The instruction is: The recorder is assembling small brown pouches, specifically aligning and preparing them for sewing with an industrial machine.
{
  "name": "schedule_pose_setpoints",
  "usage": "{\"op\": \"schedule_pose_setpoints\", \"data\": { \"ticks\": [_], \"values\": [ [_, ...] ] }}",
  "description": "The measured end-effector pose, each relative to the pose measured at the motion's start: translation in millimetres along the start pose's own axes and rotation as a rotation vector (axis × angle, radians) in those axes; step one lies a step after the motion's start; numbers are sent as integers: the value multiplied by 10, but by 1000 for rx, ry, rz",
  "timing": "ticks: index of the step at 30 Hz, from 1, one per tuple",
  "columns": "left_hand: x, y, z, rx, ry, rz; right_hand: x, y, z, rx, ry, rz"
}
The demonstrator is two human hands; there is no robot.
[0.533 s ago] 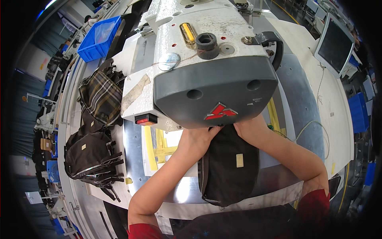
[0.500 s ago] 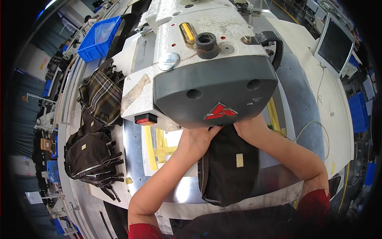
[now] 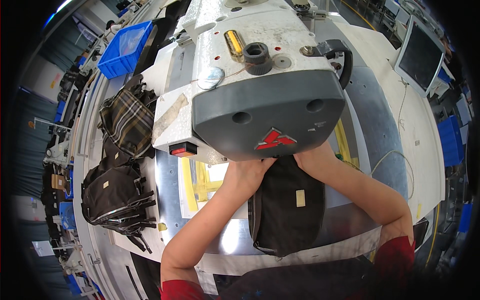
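A black fabric bag (image 3: 282,220) with a small pale label and a zipper along its left side lies in front of me, its far end under the grey front cover (image 3: 270,112) of a large sewing machine. At the bag's far left edge, my left hand (image 3: 247,174) is closed on the fabric with its thumb on top; its other fingers are mostly hidden. My right hand (image 3: 315,161) rests against the far right edge of the bag. The machine head covers its fingers, so their grip cannot be told. The needle area is hidden too.
Several dark bags (image 3: 112,192) are piled at the left, with a plaid fabric piece (image 3: 127,120) behind them. Farther back stands a blue crate (image 3: 125,49). A monitor (image 3: 421,56) is at the far right. Yellow tape strips (image 3: 189,185) mark the machine bed.
The bag has shifted very slightly away from me, toward the machine. Both hands stay at its far end, almost in the same place.
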State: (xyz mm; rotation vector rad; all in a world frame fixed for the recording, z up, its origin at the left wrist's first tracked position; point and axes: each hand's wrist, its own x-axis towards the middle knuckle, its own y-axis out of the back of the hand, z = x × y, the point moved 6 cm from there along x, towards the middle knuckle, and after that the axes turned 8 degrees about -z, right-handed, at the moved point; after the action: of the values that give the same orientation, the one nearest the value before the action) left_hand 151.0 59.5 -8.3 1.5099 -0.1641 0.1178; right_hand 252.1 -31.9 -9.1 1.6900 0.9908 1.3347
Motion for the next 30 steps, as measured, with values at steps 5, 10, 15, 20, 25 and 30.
{"op": "schedule_pose_setpoints", "data": {
  "ticks": [5, 10, 15, 20, 25, 30],
  "values": [
    [-11, -14, -9, -3, 3, -7, 8, 12, -11, -17, 7, 5],
    [-2, 2, 23, -17, 3, -56, -5, 53, -22, 40, -38, 16],
    [-17, -14, 8, -39, 2, -63, -8, 29, -20, 53, -9, 3],
    [-17, -21, 15, -38, 6, -86, -22, 37, -26, 45, -10, 2],
    [-31, 10, 43, -22, -8, -50, -32, 29, -39, 57, -13, -11],
    [-20, 29, 35, -93, 9, -33, -45, 11, -27, 32, -12, -13]
  ]
}}
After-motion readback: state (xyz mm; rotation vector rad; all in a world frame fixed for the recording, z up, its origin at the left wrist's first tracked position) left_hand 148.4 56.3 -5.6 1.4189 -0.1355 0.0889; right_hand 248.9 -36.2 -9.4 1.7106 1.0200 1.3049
